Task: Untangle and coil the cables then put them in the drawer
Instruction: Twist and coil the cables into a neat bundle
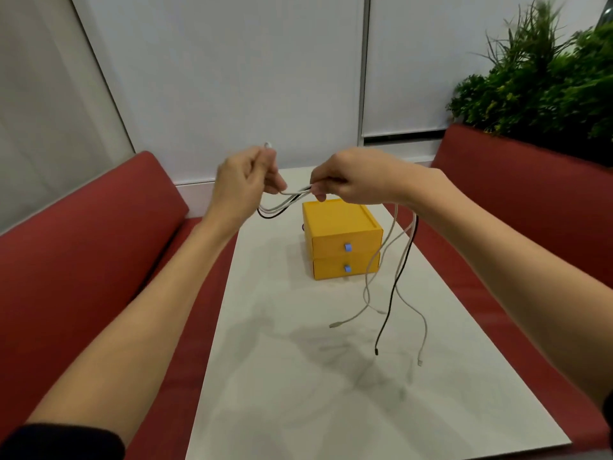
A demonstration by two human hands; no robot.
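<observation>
Both my hands are raised above the white table (298, 376), holding a bunch of cables between them. My left hand (243, 182) grips one end of the bunch, and a white plug sticks up above its fingers. My right hand (351, 179) pinches the same bunch a short way along. Between the hands the strands sag in a short loop. Below my right wrist two white cables (368, 280) and a black cable (396, 283) hang loose, their plugs dangling just over the table. A yellow two-drawer box (341, 237) stands behind them, both drawers closed, each with a small blue knob.
Red cushioned benches (83, 244) run along both sides of the narrow table. A green plant (544, 81) stands behind the right bench. White blinds cover the window at the far end.
</observation>
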